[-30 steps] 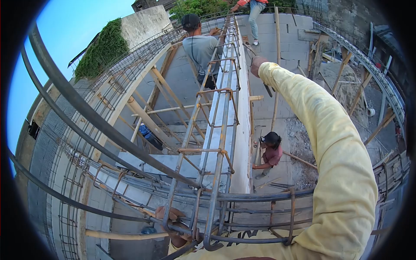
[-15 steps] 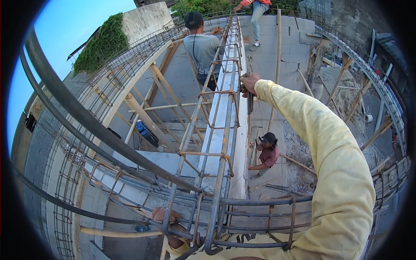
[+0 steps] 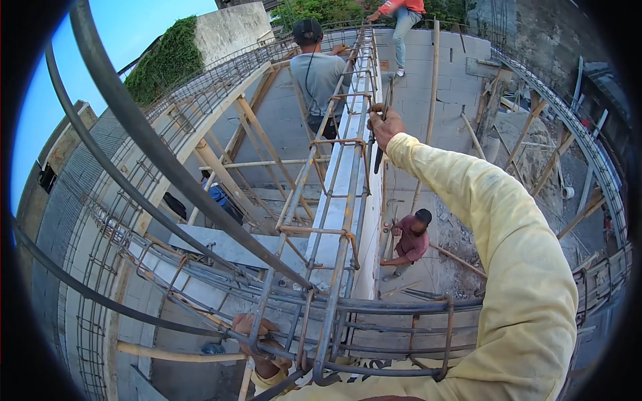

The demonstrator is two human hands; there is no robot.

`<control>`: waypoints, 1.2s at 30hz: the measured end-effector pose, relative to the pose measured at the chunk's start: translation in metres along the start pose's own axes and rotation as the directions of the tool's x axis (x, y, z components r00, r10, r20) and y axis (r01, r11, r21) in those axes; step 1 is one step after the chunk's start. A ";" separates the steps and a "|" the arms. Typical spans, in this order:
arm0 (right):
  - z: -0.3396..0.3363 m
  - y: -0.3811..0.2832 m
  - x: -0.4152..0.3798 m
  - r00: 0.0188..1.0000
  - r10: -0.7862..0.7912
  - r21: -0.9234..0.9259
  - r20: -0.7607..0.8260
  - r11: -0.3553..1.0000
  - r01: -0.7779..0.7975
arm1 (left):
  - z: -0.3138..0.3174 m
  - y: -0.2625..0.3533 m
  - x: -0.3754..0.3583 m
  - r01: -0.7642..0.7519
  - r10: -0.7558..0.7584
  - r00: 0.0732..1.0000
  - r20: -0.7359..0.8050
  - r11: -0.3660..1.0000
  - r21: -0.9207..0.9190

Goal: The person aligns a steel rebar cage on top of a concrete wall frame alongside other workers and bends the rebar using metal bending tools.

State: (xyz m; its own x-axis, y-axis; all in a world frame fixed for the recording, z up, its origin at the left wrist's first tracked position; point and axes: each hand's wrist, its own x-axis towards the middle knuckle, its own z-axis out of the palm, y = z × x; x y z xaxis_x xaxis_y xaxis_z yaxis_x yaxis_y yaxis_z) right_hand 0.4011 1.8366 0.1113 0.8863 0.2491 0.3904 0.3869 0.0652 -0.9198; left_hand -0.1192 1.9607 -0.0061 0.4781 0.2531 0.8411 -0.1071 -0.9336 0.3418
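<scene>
My right hand (image 3: 386,127) reaches out along the right side of a long rebar cage (image 3: 352,220), closed on a dark-handled tool (image 3: 378,160). Its handle points down beside the cage; the tool's head is hidden by my fingers. A rusty stirrup (image 3: 348,142) crosses the cage just left of this hand. Low in the view, my left hand (image 3: 254,329) is closed around a reinforcing bar (image 3: 262,314) at the near corner, partly hidden behind other bars. White formwork (image 3: 338,180) runs under the cage.
Long dark bars (image 3: 167,164) arch across the left side. A person in grey (image 3: 321,80) stands by the cage's far part; another in red (image 3: 401,10) sits at the far wall. Below right is a person in a maroon shirt (image 3: 411,240). Wooden props (image 3: 261,144) stand around.
My right hand has turned slightly, with the tool's handle now tilted down and left. The person below has shifted, and the cap seen earlier no longer shows. My left hand stays on the bar.
</scene>
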 end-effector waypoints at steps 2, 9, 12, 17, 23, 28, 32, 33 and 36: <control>0.005 -0.005 0.003 0.999 -0.031 -0.186 -0.025 0.982 0.026 | 0.004 0.022 0.017 0.059 -0.061 0.998 -0.020 0.995 -0.077; -0.001 -0.016 0.010 0.999 -0.040 -0.402 0.026 0.915 0.047 | 0.008 0.050 0.041 0.073 -0.075 0.995 -0.065 0.997 -0.039; -0.004 -0.013 0.013 0.999 -0.028 -0.378 0.036 0.925 0.039 | 0.007 0.042 0.041 0.057 -0.058 0.998 -0.038 0.998 -0.012; -0.011 -0.011 0.007 0.993 0.051 -0.103 0.107 0.994 -0.040 | 0.003 0.040 0.039 0.051 -0.050 0.999 0.017 0.997 -0.055; -0.018 -0.022 0.008 0.998 -0.001 -0.462 0.064 0.886 0.030 | 0.001 0.012 0.018 -0.115 0.112 0.993 0.042 0.990 0.085; -0.038 -0.050 0.036 0.996 0.018 -0.695 0.086 0.718 0.047 | -0.004 0.021 0.036 -0.130 0.129 0.989 0.076 0.991 0.011; -0.086 -0.131 0.059 0.964 -0.198 -0.830 0.177 0.497 0.255 | -0.009 0.030 0.040 -0.125 0.121 0.987 0.103 0.991 0.043; -0.098 -0.160 0.057 0.952 -0.210 -0.841 0.222 0.453 0.296 | -0.012 0.032 0.041 -0.127 0.119 0.985 0.121 0.990 0.058; -0.121 -0.228 0.055 0.880 -0.333 -0.837 0.339 0.321 0.443 | -0.017 0.036 0.051 -0.113 0.117 0.979 0.170 0.993 -0.031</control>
State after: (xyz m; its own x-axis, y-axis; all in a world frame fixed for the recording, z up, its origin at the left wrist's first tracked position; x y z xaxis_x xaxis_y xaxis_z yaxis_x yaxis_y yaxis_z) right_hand 0.3925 1.7188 0.3471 0.5651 0.5247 0.6367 0.7301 -0.6774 -0.0898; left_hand -0.1135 1.9443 0.0566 0.6032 0.0958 0.7918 -0.1874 -0.9479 0.2575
